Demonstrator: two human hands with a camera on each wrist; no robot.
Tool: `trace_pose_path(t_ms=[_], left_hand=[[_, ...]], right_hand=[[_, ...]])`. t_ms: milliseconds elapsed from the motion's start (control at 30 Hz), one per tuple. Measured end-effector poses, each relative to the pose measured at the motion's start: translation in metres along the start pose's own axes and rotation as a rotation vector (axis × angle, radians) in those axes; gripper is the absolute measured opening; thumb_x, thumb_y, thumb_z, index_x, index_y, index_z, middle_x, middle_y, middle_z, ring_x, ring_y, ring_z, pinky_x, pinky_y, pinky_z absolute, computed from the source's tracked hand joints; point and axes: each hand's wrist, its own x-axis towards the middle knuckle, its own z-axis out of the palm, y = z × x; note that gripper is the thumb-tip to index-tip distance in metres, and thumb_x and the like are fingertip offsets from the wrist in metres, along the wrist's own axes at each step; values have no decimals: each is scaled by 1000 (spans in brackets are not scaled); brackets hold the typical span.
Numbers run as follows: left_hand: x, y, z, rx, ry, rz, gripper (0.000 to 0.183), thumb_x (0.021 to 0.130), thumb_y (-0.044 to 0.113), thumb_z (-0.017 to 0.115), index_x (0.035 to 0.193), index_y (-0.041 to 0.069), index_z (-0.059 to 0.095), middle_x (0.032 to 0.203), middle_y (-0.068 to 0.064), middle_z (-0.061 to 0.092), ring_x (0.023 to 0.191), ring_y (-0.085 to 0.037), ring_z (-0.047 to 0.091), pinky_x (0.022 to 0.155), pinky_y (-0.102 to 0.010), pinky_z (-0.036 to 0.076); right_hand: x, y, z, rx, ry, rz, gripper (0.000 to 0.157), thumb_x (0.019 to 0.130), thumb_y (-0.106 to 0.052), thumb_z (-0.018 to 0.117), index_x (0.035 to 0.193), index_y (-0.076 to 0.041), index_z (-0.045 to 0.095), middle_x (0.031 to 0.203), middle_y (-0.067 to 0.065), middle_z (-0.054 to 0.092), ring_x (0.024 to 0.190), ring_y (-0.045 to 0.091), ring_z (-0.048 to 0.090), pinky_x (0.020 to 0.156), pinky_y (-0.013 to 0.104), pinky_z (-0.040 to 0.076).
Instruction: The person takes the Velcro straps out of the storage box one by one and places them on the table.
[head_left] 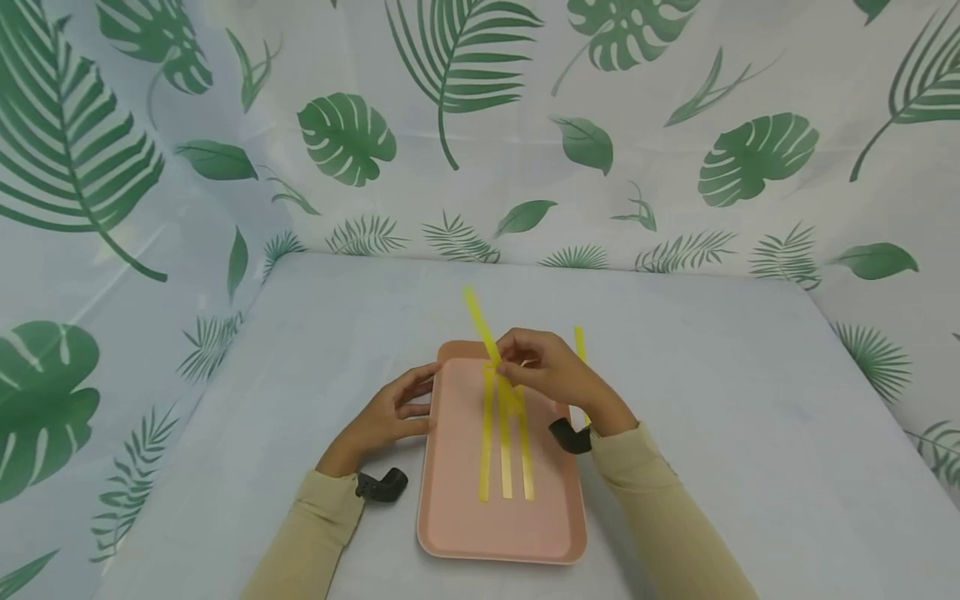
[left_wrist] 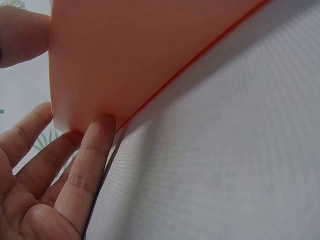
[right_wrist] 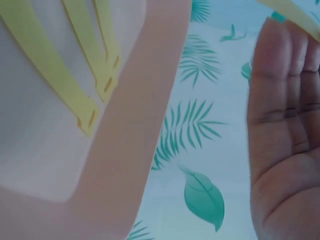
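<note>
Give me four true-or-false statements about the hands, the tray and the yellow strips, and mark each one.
1. Three yellow strips lie on the tray. True.
2. The right hand is empty. False: it pinches a raised strip.
3. The left hand touches the tray's left edge. True.
4. Every strip is on or above the tray. False: a separate strip lies on the table to its right.

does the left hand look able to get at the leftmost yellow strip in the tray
Probably yes: the left hand touches the left side of the tray, with only bare tray between it and that strip. The right hand is near its far end.
</note>
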Motion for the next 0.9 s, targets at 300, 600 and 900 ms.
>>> trace_pose_path(t_ms=[300, 600, 900], left_hand=[[3, -3, 1, 14, -6, 14, 84, 96, 1, 78, 164, -11, 30, 167, -37, 32, 150, -58, 36, 111, -31, 55], [3, -1, 1, 13, -6, 26, 86, 97, 4, 80, 164, -13, 29, 166, -39, 32, 150, -60, 36, 109, -29, 56], [0, 0, 2, 22, 4, 29, 85, 97, 4, 79, 164, -13, 29, 165, -40, 33, 149, -61, 36, 109, -28, 56]], right_hand=[[-19, -1, -10, 77, 88, 35, 19, 104, 9, 63, 123, 11, 59, 100, 12, 64, 81, 18, 68, 73, 40, 67], [-36, 4, -15, 96, 137, 98, 23, 106, 6, 62, 127, 12, 54, 100, 11, 64, 78, 18, 67, 70, 34, 66], [-54, 10, -25, 96, 184, 131, 27, 106, 3, 62, 131, 10, 54, 102, 11, 66, 77, 17, 68, 70, 33, 66]])
